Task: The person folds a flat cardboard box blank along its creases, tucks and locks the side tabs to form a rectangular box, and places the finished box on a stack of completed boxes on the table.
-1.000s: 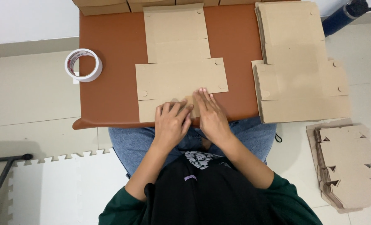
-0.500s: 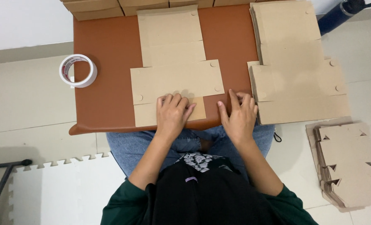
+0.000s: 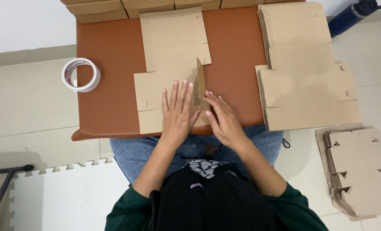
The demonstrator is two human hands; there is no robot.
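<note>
Tape roll [image 3: 81,75]: lies flat on the pale floor just beside the left edge of the brown table [image 3: 109,64]; it touches neither hand.

Flat box blank [image 3: 173,47]: lies on the middle of the table, its far panel reaching toward the row of boxes [image 3: 100,8] at the table's far edge. Most panels lie flat and unfolded.

Left hand [image 3: 178,112]: rests palm down on the near part of the blank, fingers extended and slightly spread, pinning the centre panel to the table. It grasps nothing.

Side flap [image 3: 200,81]: stands raised on edge along the right-hand crease of the blank, roughly upright, between the two hands.

Right hand [image 3: 223,117]: set against the base of the raised flap from the right, fingers together and nearly straight, fingertips pushing at the cardboard. No pinch is visible.

Stack of flat blanks [image 3: 306,68]: lies on the right end of the table, well apart from the hands, overhanging the near edge.

Pile of cut cardboard pieces [image 3: 361,171]: lies on the floor at the far right.

Progress, as judged: folding is at an early stage. One side flap is lifted; the opposite flap, the far panels and any closing remain to be done. The stack appears unworked
</note>
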